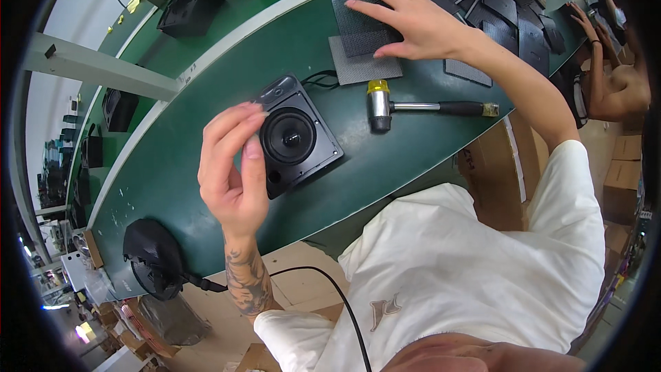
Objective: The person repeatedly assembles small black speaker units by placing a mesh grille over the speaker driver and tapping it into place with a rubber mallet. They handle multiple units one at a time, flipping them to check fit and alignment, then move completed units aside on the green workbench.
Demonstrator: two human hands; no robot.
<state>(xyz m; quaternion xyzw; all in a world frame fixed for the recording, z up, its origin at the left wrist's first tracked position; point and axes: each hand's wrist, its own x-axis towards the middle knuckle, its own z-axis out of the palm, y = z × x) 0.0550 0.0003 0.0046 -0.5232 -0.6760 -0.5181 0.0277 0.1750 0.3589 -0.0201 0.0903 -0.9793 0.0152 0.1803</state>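
Fingers of the left hand are loosely bent, thumb apart from them, gripping nothing visible; their tips hover at or over the left edge of a black rectangular speaker box with a round cone, and whether they touch it I cannot tell. The box lies slantwise on the curved-looking green tabletop, cone upward, a thin black cable near its upper corner. Left of the forearm, a rounded black mesh-wrapped object stands at the table's edge.

To the box's right lies a hammer with a yellow-and-black-tipped metal head and black grip. Just past it, the right hand has its fingers spread wide over a dark square mesh panel, which overlaps a lighter grey mesh panel; nothing is grasped. Beyond its wrist, black flat panels lie in a loose heap. Farther off, behind a pale rail, sits a black box-shaped unit.
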